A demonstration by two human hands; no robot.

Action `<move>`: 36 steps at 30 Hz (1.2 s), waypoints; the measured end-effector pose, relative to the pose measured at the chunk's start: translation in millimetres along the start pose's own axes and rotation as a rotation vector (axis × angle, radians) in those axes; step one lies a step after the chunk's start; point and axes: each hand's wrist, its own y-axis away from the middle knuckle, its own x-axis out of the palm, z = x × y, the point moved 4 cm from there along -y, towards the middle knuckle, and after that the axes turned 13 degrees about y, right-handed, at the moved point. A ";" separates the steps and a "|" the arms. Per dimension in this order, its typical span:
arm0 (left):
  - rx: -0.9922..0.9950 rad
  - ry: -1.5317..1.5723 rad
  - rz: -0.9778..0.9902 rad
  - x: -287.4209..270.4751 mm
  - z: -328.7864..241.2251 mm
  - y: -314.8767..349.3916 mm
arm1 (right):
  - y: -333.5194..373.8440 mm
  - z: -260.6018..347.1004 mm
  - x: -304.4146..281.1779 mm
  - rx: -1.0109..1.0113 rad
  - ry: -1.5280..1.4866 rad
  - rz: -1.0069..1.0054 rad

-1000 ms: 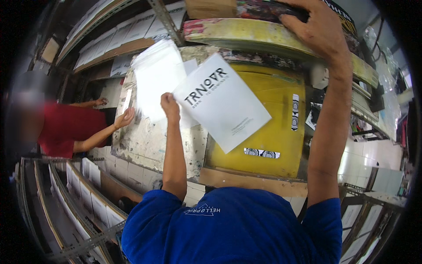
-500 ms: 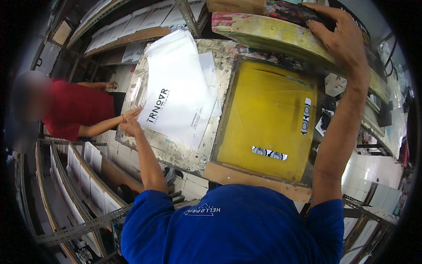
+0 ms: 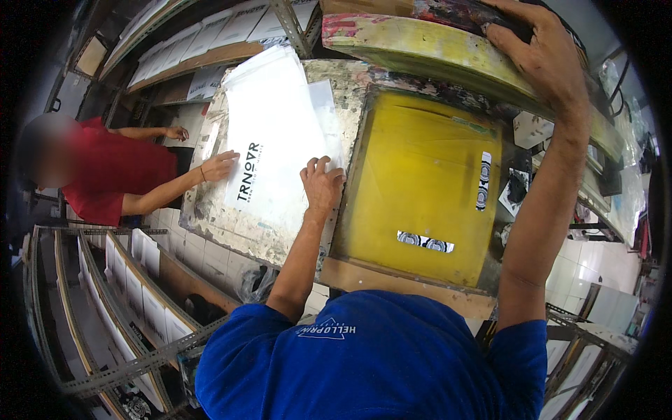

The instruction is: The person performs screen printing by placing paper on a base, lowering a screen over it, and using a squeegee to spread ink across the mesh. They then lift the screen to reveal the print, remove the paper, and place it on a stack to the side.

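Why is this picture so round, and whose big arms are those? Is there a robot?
No robot here, just people! A person in a blue shirt wears a camera on their head, looking down. Its very wide lens bends straight edges, so everything looks round.

The big arms are that person's own. Their right hand is curled around a paint-stained bar. Their left hand hangs loosely open by a pile of white sheets; I can't tell if it touches them.

The sheets lie on a speckled table. Beside them is a yellow panel with two patterned strips. Another person's hand reaches in from the left.
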 end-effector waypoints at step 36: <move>0.559 0.326 0.800 120.5 -203.1 17.9 | -11.4 -27.8 6.1 0.054 -0.134 0.219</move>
